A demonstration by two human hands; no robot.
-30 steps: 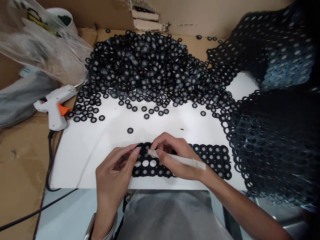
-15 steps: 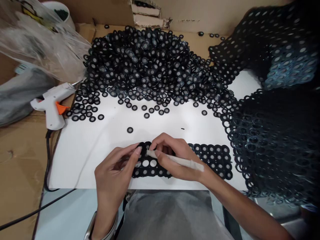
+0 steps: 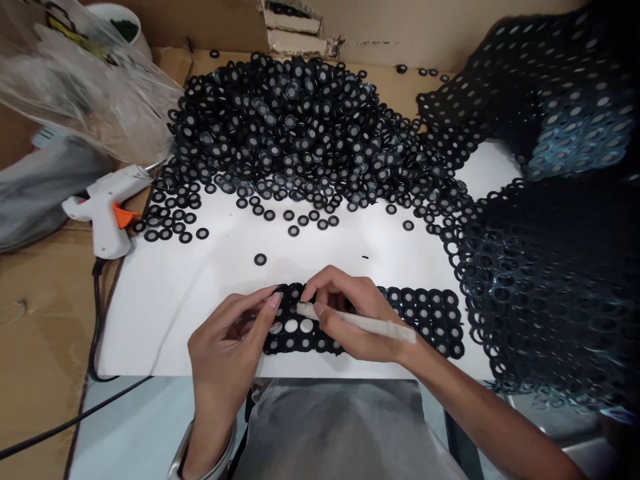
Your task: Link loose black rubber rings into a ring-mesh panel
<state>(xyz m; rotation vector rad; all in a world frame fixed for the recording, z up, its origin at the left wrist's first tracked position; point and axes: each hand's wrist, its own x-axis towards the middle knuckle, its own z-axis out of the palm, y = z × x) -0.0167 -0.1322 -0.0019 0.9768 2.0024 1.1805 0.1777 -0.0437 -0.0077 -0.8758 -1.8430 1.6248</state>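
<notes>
A strip of joined black rings (image 3: 424, 313) lies on the white board (image 3: 165, 300) near its front edge. My left hand (image 3: 235, 333) pinches the strip's left end between thumb and fingers. In my right hand (image 3: 350, 313) is a white pen-like tool (image 3: 375, 325), its tip touching the rings just right of my left thumb. Most rings have grey centres, while a few in the third row show white ones. One loose ring (image 3: 260, 259) lies behind my left hand. My right hand covers the middle of the strip.
A large heap of loose black rings (image 3: 300, 127) covers the back of the board. At left stand a white glue gun (image 3: 107, 210) with its black cord and a clear plastic bag (image 3: 100, 87). Joined ring sheets (image 3: 545, 287) pile up at right.
The tool and its tip have shifted slightly to the right in my right hand. My left hand holds the strip's end almost unmoved.
</notes>
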